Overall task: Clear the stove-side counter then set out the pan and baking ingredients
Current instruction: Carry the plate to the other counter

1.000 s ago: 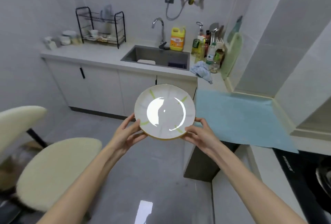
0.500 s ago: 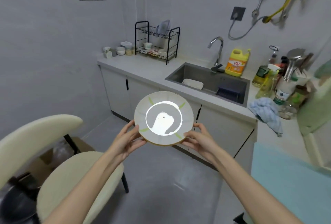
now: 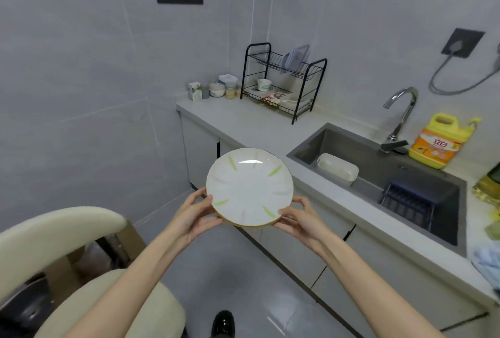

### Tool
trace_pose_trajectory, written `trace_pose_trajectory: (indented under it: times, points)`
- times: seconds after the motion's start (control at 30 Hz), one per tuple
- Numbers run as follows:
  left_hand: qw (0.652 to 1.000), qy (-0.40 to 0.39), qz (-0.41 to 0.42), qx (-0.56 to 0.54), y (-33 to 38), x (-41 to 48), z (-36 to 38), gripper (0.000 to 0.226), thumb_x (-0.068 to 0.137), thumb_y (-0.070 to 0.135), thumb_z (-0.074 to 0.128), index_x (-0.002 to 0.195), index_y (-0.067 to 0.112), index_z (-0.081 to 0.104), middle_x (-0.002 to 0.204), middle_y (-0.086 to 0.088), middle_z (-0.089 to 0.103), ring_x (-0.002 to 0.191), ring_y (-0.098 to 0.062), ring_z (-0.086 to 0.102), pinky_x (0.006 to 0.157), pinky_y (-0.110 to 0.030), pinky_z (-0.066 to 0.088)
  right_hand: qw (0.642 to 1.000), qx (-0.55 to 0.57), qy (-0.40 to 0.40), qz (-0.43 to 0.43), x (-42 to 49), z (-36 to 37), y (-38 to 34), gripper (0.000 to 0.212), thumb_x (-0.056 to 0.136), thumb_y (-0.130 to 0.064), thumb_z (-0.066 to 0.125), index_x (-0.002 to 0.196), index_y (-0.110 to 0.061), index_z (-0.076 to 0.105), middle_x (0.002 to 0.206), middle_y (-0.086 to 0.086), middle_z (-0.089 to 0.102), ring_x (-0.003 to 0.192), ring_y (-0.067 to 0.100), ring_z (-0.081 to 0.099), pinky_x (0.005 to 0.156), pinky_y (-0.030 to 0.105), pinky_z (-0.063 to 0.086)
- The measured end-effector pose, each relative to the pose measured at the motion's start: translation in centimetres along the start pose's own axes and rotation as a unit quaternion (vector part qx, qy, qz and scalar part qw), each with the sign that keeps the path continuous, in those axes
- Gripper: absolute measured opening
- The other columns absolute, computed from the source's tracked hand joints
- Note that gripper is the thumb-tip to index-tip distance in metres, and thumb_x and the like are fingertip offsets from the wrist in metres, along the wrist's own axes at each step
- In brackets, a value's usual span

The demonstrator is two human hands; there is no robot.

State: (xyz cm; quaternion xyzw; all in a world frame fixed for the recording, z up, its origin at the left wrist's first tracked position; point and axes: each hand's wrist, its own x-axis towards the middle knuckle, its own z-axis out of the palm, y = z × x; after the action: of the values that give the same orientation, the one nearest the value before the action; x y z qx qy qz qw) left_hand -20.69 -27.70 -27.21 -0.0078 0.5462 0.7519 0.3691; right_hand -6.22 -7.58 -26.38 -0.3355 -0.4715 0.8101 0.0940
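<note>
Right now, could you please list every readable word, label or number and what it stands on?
"立白": orange label of the yellow plastic detergent jug.
Small white-and-green carton: print too small to read.
Printed packet in the black wire dish rack: blurred, unreadable.
White round ceramic plate: no text.

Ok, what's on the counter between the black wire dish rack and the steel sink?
Bare grey countertop, in the head view, separates the black wire dish rack from the steel sink.
</note>
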Motion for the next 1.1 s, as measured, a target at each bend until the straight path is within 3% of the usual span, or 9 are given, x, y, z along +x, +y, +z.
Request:
trace_pose_trajectory:
  times: [0.07, 0.2, 0.33, 0.5, 0.77, 0.93, 1.1]
  points:
    - [1.0, 0.0, -0.004, -0.009, 1.7, 4.6, 0.1, 0.035, 0.093, 0.012, 0.057, 0.126, 0.019, 0.049, 0.106, -0.012, 0.067, 0.099, -0.033, 0.065, 0.055, -0.034, 0.059, 1.0, -0.007, -0.004, -0.001, 4.5, 1.0, -1.7, 0.045, 0.085, 0.012, 0.056, 0.12, -0.011, 0.039, 0.099, 0.023, 0.066, 0.084, 0.03, 0.069, 0.074, 0.043, 0.06]
    - [1.0, -0.006, -0.019, -0.007, 5.9, 13.1, 0.2, 0.038, 0.093, 0.012, 0.058, 0.129, 0.02, 0.047, 0.101, -0.016, 0.067, 0.084, -0.031, 0.068, 0.053, -0.032, 0.059, 1.0, -0.014, 0.004, -0.001, 12.8, 3.4, -5.4, 0.045, 0.084, 0.012, 0.057, 0.12, -0.01, 0.041, 0.102, 0.023, 0.065, 0.08, 0.03, 0.071, 0.076, 0.043, 0.059]
    - [1.0, -0.004, -0.023, -0.003, 10.2, 21.4, 0.3, 0.042, 0.092, 0.012, 0.059, 0.132, 0.018, 0.048, 0.096, -0.015, 0.071, 0.09, -0.028, 0.068, 0.057, -0.035, 0.06, 1.0, -0.002, 0.007, 0.006, 20.7, 5.7, -8.9, 0.039, 0.084, 0.013, 0.055, 0.114, -0.009, 0.043, 0.104, 0.024, 0.066, 0.082, 0.033, 0.071, 0.071, 0.04, 0.061]
    - [0.999, 0.005, -0.042, -0.001, 13.7, 29.5, 0.0, 0.041, 0.092, 0.011, 0.059, 0.131, 0.019, 0.048, 0.084, -0.01, 0.074, 0.075, -0.021, 0.073, 0.054, -0.033, 0.059, 1.0, -0.016, 0.01, 0.021, 28.9, 7.9, -12.0, 0.04, 0.084, 0.012, 0.055, 0.117, -0.008, 0.043, 0.098, 0.023, 0.068, 0.076, 0.031, 0.072, 0.07, 0.039, 0.061]
    - [0.997, 0.048, -0.061, -0.015, 17.8, 43.8, -1.3, 0.043, 0.093, 0.008, 0.058, 0.132, 0.017, 0.045, 0.097, -0.014, 0.068, 0.089, -0.027, 0.067, 0.053, -0.034, 0.059, 0.997, -0.052, -0.005, 0.052, 44.8, 11.1, -15.5, 0.036, 0.084, 0.01, 0.056, 0.112, -0.009, 0.044, 0.092, 0.018, 0.07, 0.073, 0.029, 0.071, 0.071, 0.038, 0.06]
    - [0.995, 0.068, -0.079, -0.008, 21.0, 52.8, -1.8, 0.036, 0.094, 0.008, 0.056, 0.127, 0.018, 0.046, 0.074, -0.009, 0.074, 0.064, -0.026, 0.071, 0.049, -0.032, 0.058, 0.995, -0.062, -0.002, 0.084, 55.3, 13.5, -17.6, 0.04, 0.083, 0.012, 0.055, 0.115, -0.009, 0.043, 0.096, 0.019, 0.066, 0.074, 0.029, 0.069, 0.066, 0.037, 0.061]
    - [0.99, 0.096, -0.099, -0.013, 24.2, 61.0, -2.6, 0.035, 0.094, 0.005, 0.054, 0.125, 0.019, 0.044, 0.09, -0.015, 0.068, 0.061, -0.026, 0.071, 0.046, -0.033, 0.057, 0.992, -0.06, -0.005, 0.11, 64.4, 16.2, -19.7, 0.045, 0.084, 0.015, 0.054, 0.121, -0.008, 0.04, 0.104, 0.022, 0.061, 0.076, 0.03, 0.066, 0.064, 0.039, 0.061]
